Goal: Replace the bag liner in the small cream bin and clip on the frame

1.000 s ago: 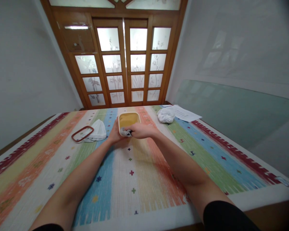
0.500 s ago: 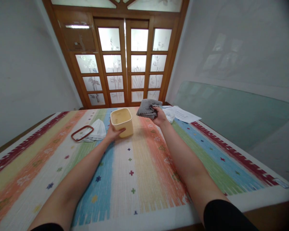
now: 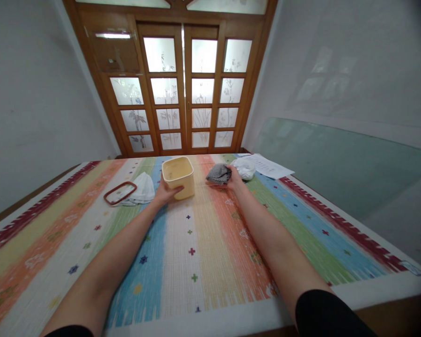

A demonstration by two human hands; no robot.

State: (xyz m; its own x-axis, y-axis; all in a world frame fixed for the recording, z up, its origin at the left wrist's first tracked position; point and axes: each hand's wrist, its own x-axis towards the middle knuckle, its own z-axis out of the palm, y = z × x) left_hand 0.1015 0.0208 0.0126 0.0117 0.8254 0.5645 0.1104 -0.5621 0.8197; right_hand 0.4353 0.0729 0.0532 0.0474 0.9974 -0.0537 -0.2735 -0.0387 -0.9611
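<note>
A cream-yellow square plastic container (image 3: 184, 185) stands open-topped on the striped tablecloth. Around its left and near sides my left hand (image 3: 166, 191) is closed, thumb across the front wall. To the right of the container, my right hand (image 3: 234, 178) grips a folded grey cloth (image 3: 218, 174) with a scalloped edge, low over the orange stripe. Whether the cloth touches the table I cannot tell. Just behind my right hand lies a crumpled white bundle (image 3: 244, 169), partly hidden by the hand.
Left of the container, a red-brown rectangular ring (image 3: 120, 193) lies beside and partly on a folded white cloth (image 3: 139, 189). Printed paper sheets (image 3: 270, 167) rest at the back right. The striped tablecloth (image 3: 182, 281) covers the table up to the wooden glazed doors (image 3: 182, 110).
My right hand has lowered the grey cloth toward the table, uncovering more of the white bundle behind. My left hand and the container stay in place.
</note>
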